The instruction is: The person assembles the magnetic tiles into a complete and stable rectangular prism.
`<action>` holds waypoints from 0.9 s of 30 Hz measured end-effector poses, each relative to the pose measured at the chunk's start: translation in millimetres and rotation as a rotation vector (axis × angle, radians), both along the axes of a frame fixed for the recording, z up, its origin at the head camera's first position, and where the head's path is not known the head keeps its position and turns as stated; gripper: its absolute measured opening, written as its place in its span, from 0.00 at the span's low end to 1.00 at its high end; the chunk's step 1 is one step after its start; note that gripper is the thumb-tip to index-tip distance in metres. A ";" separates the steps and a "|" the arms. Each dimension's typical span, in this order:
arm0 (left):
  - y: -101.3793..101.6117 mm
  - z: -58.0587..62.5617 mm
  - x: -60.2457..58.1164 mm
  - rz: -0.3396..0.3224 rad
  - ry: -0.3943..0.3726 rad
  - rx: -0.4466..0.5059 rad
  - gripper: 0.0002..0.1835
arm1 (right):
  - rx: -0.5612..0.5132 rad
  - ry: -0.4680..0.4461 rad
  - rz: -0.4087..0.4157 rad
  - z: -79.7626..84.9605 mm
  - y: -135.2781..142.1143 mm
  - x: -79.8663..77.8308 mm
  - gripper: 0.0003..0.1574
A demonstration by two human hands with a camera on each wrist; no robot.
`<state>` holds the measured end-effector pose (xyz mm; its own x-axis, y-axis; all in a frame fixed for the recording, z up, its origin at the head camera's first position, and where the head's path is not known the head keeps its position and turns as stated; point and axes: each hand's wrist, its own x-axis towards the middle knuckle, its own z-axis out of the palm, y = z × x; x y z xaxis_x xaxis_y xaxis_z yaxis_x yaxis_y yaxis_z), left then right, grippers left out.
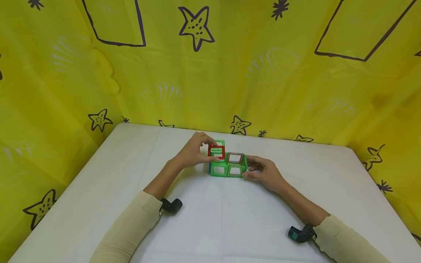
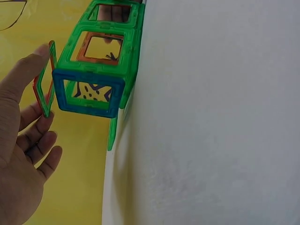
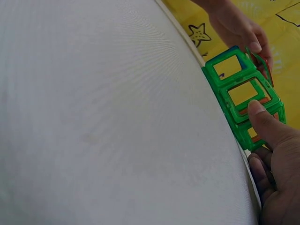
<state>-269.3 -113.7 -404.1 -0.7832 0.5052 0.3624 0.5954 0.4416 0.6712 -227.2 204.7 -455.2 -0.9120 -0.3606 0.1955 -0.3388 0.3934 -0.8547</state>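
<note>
A low box of square magnetic tiles (image 1: pixel 235 175), mostly green with open centres, stands on the table. In the left wrist view its end is a blue tile (image 2: pixel 88 112). My left hand (image 1: pixel 194 151) pinches a red square magnetic tile (image 1: pixel 216 147) between thumb and fingers, just above the box's left part. Green edging shows along this tile in the left wrist view; whether it is a second tile, I cannot tell. My right hand (image 1: pixel 266 174) grips the box's right end, its thumb (image 3: pixel 257 108) on the front face and the fingers partly hidden behind.
A white cloth covers the table (image 1: pixel 210 219). Behind and at both sides hangs a yellow curtain (image 1: pixel 210 91) with starfish drawings. Each wrist wears a small black camera (image 1: pixel 171 206). Another green tile (image 2: pixel 112 133) juts out beyond the box's base.
</note>
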 end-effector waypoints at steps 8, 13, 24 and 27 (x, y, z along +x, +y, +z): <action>6.3 -0.8 2.9 -0.023 -0.001 -0.051 0.26 | 0.003 0.001 0.000 1.6 -0.4 0.1 0.37; 7.9 -3.4 4.0 -0.030 0.006 -0.069 0.25 | 0.002 -0.006 0.002 1.1 -0.3 -0.4 0.37; 9.8 -6.4 4.9 -0.022 0.006 -0.094 0.27 | 0.025 -0.007 -0.014 0.0 0.2 -0.1 0.37; 10.8 -4.8 5.8 -0.018 0.014 -0.115 0.27 | 0.026 -0.006 -0.016 -0.3 0.6 -0.2 0.38</action>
<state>-263.4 -102.9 -408.9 -0.7688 0.5582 0.3120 0.6128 0.5039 0.6087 -227.3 205.3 -455.6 -0.9188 -0.3509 0.1806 -0.3270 0.4209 -0.8461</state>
